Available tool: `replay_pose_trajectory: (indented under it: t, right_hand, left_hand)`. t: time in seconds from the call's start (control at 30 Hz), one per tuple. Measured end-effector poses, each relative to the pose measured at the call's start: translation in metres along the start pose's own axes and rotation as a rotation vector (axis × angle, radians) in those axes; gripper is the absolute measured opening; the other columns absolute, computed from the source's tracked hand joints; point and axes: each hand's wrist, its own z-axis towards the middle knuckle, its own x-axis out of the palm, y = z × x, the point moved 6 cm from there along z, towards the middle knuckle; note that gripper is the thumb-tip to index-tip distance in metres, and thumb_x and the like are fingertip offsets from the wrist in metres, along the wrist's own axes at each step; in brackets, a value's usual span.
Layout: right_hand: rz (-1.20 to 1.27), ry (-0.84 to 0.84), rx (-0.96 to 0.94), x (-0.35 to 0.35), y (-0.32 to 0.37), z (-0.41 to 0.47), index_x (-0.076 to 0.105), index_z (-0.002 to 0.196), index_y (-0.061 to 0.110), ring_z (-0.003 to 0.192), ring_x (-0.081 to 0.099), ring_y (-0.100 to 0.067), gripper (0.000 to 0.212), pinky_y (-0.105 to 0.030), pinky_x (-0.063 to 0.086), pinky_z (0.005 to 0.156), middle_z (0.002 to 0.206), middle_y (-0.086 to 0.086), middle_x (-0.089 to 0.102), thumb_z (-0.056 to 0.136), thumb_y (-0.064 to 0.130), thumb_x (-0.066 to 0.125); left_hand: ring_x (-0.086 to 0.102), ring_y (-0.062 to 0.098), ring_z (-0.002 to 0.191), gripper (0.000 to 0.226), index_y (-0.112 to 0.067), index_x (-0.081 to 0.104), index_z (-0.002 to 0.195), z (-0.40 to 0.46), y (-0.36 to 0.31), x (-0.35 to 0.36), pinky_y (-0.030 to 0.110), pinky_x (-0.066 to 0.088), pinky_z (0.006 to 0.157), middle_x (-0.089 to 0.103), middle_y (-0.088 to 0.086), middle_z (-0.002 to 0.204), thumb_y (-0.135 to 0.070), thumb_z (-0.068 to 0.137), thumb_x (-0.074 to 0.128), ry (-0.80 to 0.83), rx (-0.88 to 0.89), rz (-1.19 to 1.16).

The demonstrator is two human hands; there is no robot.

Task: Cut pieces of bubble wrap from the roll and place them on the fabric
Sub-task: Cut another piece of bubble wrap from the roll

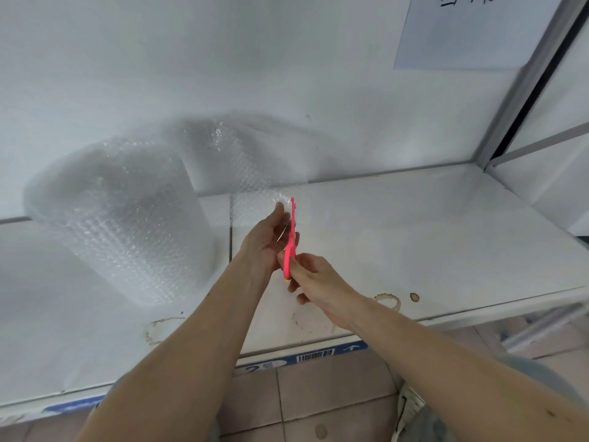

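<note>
1. Where the white table (414, 224) meets the white wall (223, 59), we log a large bubble wrap roll (127, 224) standing on end at the left, blurred in this view.
2. We note a loose sheet of bubble wrap (229, 161) running from the roll to the right along the wall, then down onto the table toward the middle of the scene.
3. We record pink scissors (290, 240) at the centre, held upright with their tip pointing away, at the near end of that sheet.
4. Our right hand (314, 275) is curled around the scissors' handles, which show a little yellow at the near end.
5. Our left hand (264, 240) sits just left of the blades, fingers fairly straight and reaching up beside them; it touches the sheet's edge, though we cannot tell whether it pinches it.
6. We list brownish ring stains (387, 299) on the table near its front edge.
7. We list a barcode label (314, 355) on the blue strip along the table's near edge.
8. We list a sheet of paper (471, 30) fixed on the wall at far right.
9. We list tiled floor (318, 403) below the table.
</note>
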Motion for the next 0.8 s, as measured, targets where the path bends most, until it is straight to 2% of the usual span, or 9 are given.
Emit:
replay_pose_trajectory:
  t: [0.23,0.4,0.57,0.7,0.8]
  right_hand:
    - [0.027,-0.027,-0.004,-0.001,-0.002,0.002,0.063,0.093,0.010,0.075,0.056,-0.012,0.042,-0.026,0.046,0.062,0.085,0.001,0.058,0.093,0.052,0.056]
    - [0.052,-0.036,0.002,-0.002,-0.003,0.002,0.065,0.098,0.007,0.075,0.057,-0.011,0.046,-0.026,0.047,0.063,0.087,-0.002,0.059,0.093,0.051,0.056]
    - [0.087,-0.025,0.016,0.000,-0.003,0.002,0.065,0.095,0.009,0.075,0.057,-0.011,0.047,-0.026,0.047,0.063,0.089,-0.004,0.060,0.092,0.054,0.056]
    - [0.115,-0.013,0.037,0.002,-0.001,0.002,0.064,0.095,0.011,0.078,0.057,-0.013,0.049,-0.027,0.047,0.065,0.089,-0.002,0.061,0.090,0.059,0.055]
    - [0.125,-0.019,0.035,0.001,0.001,0.003,0.065,0.096,0.010,0.076,0.058,-0.012,0.051,-0.028,0.047,0.065,0.088,-0.002,0.061,0.090,0.059,0.055]
  left_hand:
    - [0.058,0.015,0.066,0.023,-0.009,0.062,0.083,-0.007,-0.003,0.002,0.030,0.051,0.071,0.062,0.002,0.073,-0.025,0.080,0.079,0.011,-0.008,0.014]
    - [0.056,0.013,0.067,0.028,-0.009,0.062,0.097,-0.008,-0.001,-0.002,0.027,0.052,0.069,0.061,0.000,0.071,-0.019,0.078,0.081,-0.022,-0.038,0.017]
    - [0.057,0.012,0.068,0.026,-0.010,0.065,0.093,-0.009,0.000,-0.002,0.027,0.053,0.064,0.061,-0.002,0.072,-0.023,0.077,0.082,-0.039,-0.042,0.045]
    - [0.054,0.013,0.059,0.020,-0.009,0.064,0.078,-0.014,0.003,-0.001,0.021,0.053,0.046,0.057,0.000,0.067,-0.023,0.081,0.078,-0.058,-0.092,0.031]
    - [0.053,0.012,0.059,0.021,-0.009,0.064,0.077,-0.016,0.005,-0.002,0.020,0.053,0.048,0.056,-0.001,0.068,-0.024,0.082,0.078,-0.054,-0.131,0.054]
